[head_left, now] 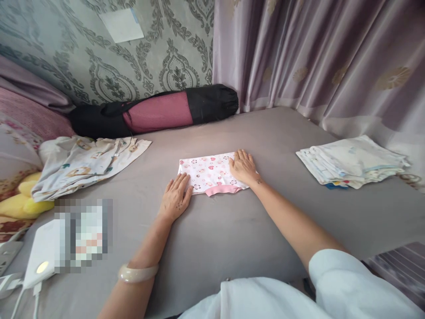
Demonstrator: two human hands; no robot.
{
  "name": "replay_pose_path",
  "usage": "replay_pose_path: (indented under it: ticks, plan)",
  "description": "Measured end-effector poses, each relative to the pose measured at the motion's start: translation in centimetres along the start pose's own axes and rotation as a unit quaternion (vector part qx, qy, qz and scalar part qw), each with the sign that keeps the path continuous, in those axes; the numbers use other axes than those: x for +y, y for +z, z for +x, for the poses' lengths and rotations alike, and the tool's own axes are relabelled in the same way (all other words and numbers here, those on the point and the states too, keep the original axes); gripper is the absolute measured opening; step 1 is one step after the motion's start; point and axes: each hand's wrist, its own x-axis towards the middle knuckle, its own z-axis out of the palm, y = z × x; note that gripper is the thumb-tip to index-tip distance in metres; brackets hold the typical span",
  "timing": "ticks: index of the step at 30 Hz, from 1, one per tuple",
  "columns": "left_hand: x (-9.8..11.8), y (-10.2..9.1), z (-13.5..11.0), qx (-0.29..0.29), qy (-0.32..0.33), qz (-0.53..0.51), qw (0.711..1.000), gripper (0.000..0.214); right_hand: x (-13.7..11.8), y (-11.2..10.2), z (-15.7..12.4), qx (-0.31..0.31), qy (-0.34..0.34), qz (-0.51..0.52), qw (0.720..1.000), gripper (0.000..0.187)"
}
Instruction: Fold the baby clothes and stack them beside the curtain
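Item: folded garment, printed with a pink hem, lying mid-bed.
Left hand: flat and spread, grasping nothing, fingertips at the garment's left edge.
Right hand: palm down on its right end, holding nothing.
Handling: judged light, soft and limp (not fragile); best pinched at a folded edge.
Surface: grey bed sheet, smooth, probably yielding.
Room: loose clothes left, folded stack right, curtain far.

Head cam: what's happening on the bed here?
A person has both bare hands flat on a small folded garment, white with pink print and trim, lying on the grey bed. The left hand rests at its near-left corner, the right hand on its right end. A folded stack sits to the right; loose clothes lie to the left.
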Motion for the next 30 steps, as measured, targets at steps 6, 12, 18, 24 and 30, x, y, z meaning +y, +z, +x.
replay_pose_path:
  ticks: [6,12,18,24,30]
  plan:
    - [-0.1,0.1,0.0,0.004,0.002,0.001,1.0,0.049,1.5,-0.8,-0.7,-0.007,-0.004,0.01,1.0,0.066]
    - [-0.1,0.1,0.1,-0.002,-0.001,-0.004,1.0,0.049,2.3,0.2,-1.5,0.012,-0.013,-0.017,1.0,0.064]
    - [-0.1,-0.1,0.0,-0.003,0.0,-0.005,1.0,0.049,0.0,-0.3,-2.9,0.043,-0.052,-0.024,0.997,0.063]
    - [-0.1,0.0,0.0,-0.002,-0.002,-0.008,1.0,0.049,-2.3,0.8,-4.6,-0.006,-0.124,-0.003,0.992,0.063]
    - [0.0,-0.1,0.0,-0.013,-0.004,0.0,1.0,0.05,-3.2,0.2,-4.7,-0.012,-0.125,0.007,0.992,0.061]
